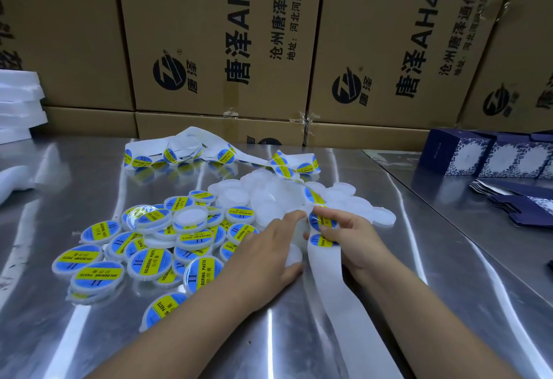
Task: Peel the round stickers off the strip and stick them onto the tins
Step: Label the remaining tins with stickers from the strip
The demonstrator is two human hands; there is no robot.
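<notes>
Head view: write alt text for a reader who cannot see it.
The right hand pinches a blue-and-yellow sticker on the strip while the left hand holds a plain tin. Labelled tins pile at left on the steel table, plain tins behind the hands, boxes beyond.

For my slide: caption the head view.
Right hand pinches a sticker on the strip while left hand holds a plain tin.
</notes>
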